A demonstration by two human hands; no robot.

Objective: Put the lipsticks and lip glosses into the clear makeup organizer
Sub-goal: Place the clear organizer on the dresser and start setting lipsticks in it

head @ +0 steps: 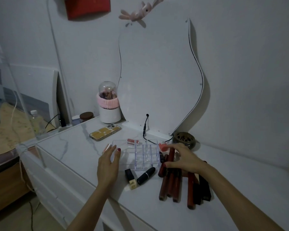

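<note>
Here the left hand [108,164] lies with straight fingers against the left wall of the clear makeup organizer [137,155] on the marble-patterned table [70,147], while the right hand [182,158] curls thumb and fingers round a dark red lip gloss tube [171,155] just right of the organizer. That hand hides the tops of the other glossy red tubes [169,185]; a black cylindrical lipstick [145,175] and a square black-and-gold one [130,178] lie before the gridded, see-through compartments.
</note>
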